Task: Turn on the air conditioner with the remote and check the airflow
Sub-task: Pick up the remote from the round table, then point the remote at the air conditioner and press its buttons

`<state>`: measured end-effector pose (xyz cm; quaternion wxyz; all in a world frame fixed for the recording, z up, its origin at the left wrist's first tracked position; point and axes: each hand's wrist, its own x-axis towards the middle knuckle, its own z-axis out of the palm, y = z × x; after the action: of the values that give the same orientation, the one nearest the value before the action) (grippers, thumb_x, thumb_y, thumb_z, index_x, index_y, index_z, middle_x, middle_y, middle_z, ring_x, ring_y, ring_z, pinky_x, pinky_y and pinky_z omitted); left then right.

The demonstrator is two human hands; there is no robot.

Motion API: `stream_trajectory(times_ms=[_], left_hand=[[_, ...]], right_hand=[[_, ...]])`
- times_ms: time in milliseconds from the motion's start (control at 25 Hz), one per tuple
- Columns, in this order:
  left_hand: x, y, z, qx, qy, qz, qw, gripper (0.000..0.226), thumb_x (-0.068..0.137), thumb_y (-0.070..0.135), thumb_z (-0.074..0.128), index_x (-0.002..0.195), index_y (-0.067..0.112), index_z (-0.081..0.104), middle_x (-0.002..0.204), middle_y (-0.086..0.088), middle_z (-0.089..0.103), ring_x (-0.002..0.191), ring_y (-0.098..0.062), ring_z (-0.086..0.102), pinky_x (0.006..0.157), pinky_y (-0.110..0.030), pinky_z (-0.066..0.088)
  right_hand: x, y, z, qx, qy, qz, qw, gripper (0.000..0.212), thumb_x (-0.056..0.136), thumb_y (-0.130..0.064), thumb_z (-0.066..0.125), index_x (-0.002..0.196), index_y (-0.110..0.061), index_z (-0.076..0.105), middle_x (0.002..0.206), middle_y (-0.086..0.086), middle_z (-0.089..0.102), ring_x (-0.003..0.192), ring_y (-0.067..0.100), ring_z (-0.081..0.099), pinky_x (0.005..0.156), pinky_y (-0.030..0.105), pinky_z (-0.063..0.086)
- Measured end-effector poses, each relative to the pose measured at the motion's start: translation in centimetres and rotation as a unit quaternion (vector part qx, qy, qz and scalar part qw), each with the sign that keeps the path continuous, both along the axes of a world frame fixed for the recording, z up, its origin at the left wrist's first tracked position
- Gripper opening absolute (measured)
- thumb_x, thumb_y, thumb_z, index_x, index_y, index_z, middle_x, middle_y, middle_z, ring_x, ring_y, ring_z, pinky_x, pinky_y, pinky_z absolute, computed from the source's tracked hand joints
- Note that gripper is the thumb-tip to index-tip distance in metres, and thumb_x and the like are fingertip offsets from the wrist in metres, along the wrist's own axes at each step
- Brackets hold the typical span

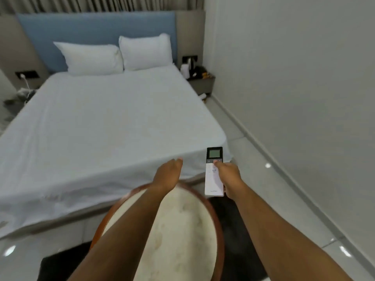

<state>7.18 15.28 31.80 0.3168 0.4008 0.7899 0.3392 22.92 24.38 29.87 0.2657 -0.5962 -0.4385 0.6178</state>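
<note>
A slim white remote (212,175) with a black top and a small grey screen is held upright in my right hand (230,175), which is shut around its lower half. The thumb rests on the buttons just under the screen. My left hand (168,174) is stretched out flat to the left of the remote, fingers together and extended, holding nothing, over the foot corner of the bed. The air conditioner is not in view.
A bed with a white sheet (101,128), two pillows and a blue headboard fills the left. A round cream table with a brown rim (218,220) is under my arms. A bedside table (203,82) with small items stands by the right wall.
</note>
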Motion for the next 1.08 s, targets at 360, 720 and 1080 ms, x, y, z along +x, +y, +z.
stream_trajectory(times_ms=[360,720,1080], left_hand=[[9.0,11.1,20.0,0.251,0.343,-0.206,0.881,0.073,0.089,0.056,0.025,0.142,0.007,0.032,0.150,-0.017,0.036,0.140,-0.031,0.027,0.115,-0.044,0.022],[17.2,13.9,37.8,0.437,0.467,-0.194,0.744,0.071,0.092,0.054,0.025,0.148,0.011,0.018,0.158,-0.012,0.019,0.146,-0.029,0.010,0.118,-0.045,0.013],[20.3,14.1,44.2,0.507,0.497,-0.141,0.690,0.083,0.082,0.062,0.010,0.149,0.014,0.007,0.160,-0.010,0.009,0.147,-0.027,0.000,0.117,-0.043,0.006]], right_hand=[[12.7,4.1,23.6,0.216,0.015,-0.115,0.969,0.022,0.096,-0.032,0.054,0.085,-0.013,0.056,0.075,0.005,0.060,0.062,0.022,0.055,0.059,0.028,0.043],[22.1,2.1,40.3,0.386,0.049,-0.262,0.883,0.022,0.096,-0.031,0.051,0.085,-0.012,0.052,0.080,0.005,0.058,0.064,0.022,0.054,0.058,0.027,0.043],[24.5,1.2,44.7,0.485,0.030,-0.305,0.819,0.024,0.091,-0.035,0.049,0.086,-0.011,0.050,0.085,0.010,0.060,0.070,0.027,0.055,0.064,0.032,0.044]])
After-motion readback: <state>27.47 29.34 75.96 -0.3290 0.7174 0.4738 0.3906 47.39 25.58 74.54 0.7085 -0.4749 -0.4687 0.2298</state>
